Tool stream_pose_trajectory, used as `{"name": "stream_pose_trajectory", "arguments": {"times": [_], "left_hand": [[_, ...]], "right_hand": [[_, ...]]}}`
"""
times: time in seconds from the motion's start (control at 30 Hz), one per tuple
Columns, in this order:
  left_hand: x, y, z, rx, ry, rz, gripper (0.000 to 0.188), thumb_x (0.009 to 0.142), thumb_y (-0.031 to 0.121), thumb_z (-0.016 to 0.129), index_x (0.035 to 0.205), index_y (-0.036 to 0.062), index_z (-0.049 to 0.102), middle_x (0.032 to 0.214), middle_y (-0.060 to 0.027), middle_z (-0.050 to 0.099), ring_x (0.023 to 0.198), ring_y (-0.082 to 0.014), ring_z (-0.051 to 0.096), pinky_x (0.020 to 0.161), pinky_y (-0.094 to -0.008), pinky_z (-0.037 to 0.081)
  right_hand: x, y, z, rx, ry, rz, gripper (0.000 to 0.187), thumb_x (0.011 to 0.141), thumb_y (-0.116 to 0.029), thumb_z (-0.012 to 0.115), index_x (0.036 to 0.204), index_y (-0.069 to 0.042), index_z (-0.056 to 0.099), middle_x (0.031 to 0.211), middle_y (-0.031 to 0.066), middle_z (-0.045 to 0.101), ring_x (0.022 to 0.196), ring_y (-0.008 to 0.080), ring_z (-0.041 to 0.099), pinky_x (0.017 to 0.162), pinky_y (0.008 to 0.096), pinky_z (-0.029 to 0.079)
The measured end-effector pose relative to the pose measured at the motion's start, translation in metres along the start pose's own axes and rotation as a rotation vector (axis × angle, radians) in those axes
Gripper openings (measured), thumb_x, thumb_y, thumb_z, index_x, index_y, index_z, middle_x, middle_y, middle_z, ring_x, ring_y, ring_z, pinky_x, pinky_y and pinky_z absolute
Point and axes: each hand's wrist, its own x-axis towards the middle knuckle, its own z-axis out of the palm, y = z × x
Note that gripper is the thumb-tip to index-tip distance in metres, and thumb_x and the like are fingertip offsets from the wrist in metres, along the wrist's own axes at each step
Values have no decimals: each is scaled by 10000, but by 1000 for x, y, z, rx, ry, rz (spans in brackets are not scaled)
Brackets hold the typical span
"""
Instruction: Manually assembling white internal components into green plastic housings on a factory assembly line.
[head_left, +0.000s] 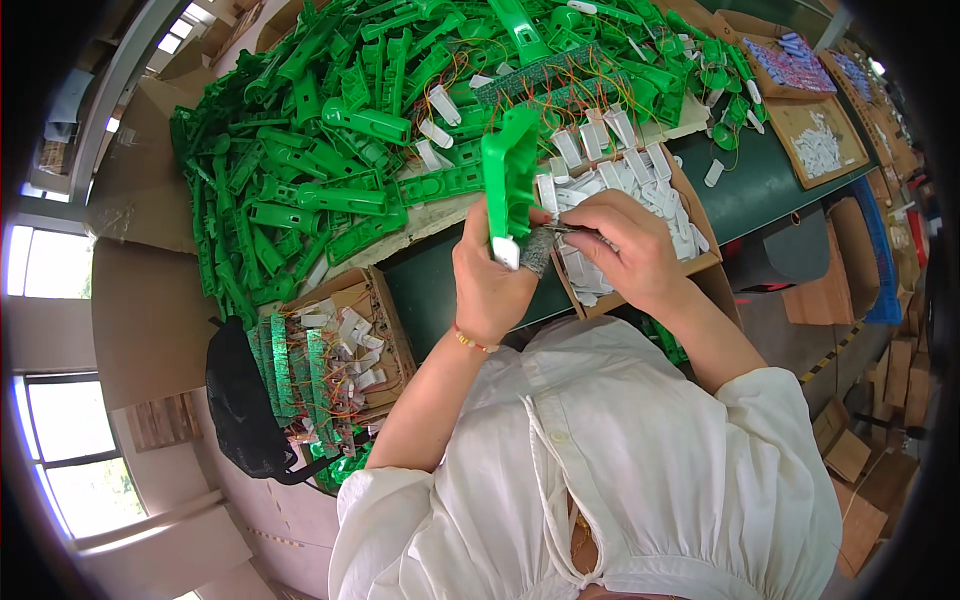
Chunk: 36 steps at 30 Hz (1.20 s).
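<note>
My left hand (490,285) grips an upright green plastic shell (507,165), its hollow ribbed side facing right. A white plastic piece (506,252) sits at the shell's lower end. Grey wrapping (538,252) covers a digit of that hand. My right hand (625,245) is closed, fingertips pinched together beside the shell's lower right side. Something thin and small is between them, too tiny to name. Just beneath the right hand lies a cardboard box (703,262) filled with white plastic pieces (665,205).
A large heap of green shells (290,190) covers the table's far left. Wired circuit-board strips (540,80) lie on it. Left of me are a box of boards and white parts (400,340) and a black bag (240,400). Trays of small white parts (818,150) and pink-blue pieces (790,62) stand far right.
</note>
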Motion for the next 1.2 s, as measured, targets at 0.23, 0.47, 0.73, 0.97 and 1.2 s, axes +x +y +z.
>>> {"name": "stream_pose_trajectory", "arguments": {"times": [0.23, 0.47, 0.73, 0.97, 1.2], "left_hand": [[-4, -10, -3, -75, 141, -15, 535, 680, -38, 680, 1142, -7, 413, 851, -40, 583, 772, -110, 536, 715, -231, 431], [-5, -29, -36, -950, -37, -577, 354, 903, 334, 460, 1030, 10, 524, 928, -104, 580, 783, -204, 594, 672, -327, 502], [-12, -22, -28, -894, -113, -466, 434, 952, 354, 317, 1119, -10, 484, 1045, -122, 567, 938, -210, 568, 805, -339, 467], [-20, -17, -27, -819, -103, -405, 527, 924, 503, 260, 1212, 105, 452, 1160, -43, 517, 1054, -187, 491, 903, -335, 393], [-22, -23, -29, -666, -202, -387, 586, 918, 518, 233, 1328, 108, 323, 1262, -48, 440, 1136, -180, 424, 968, -336, 329]], "right_hand": [[5, -18, 14, -157, 46, -81, 326, 643, 28, 664, 950, -18, 564, 885, 86, 545, 767, 241, 568, 627, 316, 492], [4, -19, 4, -2, -120, -16, 354, 612, 5, 691, 951, -48, 605, 902, 56, 542, 785, 205, 549, 649, 303, 485], [17, -41, 15, -151, -169, -142, 341, 592, -76, 725, 909, -26, 607, 843, 47, 490, 774, 198, 515, 648, 307, 459], [17, -49, 16, -422, -176, -311, 227, 675, -121, 619, 879, -23, 624, 815, 32, 487, 741, 172, 478, 566, 277, 385], [16, -46, 23, -485, -124, -332, 220, 683, -109, 599, 878, -12, 631, 801, 30, 483, 753, 173, 464, 576, 275, 375]]}}
